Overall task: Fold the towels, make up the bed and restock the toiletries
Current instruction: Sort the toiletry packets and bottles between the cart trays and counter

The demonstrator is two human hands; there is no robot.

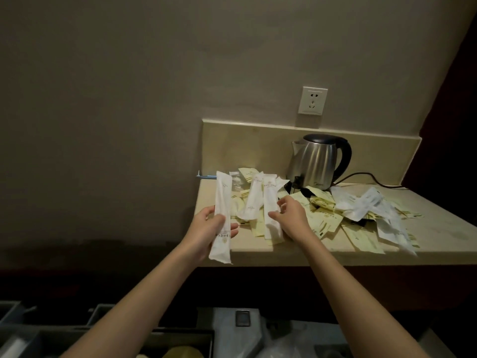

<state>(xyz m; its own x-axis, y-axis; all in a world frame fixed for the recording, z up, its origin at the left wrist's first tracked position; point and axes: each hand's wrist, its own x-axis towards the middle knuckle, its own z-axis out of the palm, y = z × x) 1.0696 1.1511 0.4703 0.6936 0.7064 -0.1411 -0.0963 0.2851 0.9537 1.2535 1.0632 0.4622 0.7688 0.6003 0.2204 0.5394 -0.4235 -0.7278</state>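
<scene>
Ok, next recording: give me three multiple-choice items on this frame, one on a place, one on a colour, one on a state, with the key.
1. Where does the kettle stand?
A. at the back of the counter, under the wall socket
B. on the floor
C. in a drawer

2. What colour is the long packet in the left hand?
A. blue
B. white
C. black

3. How is the right hand?
A. gripping the kettle's handle
B. balled in a fist
C. open above the packets, holding nothing

Key: 1 A, it stands by the backsplash below the socket; 2 B, the wrapper is white; 3 C, its fingers are spread and hold nothing.
</scene>
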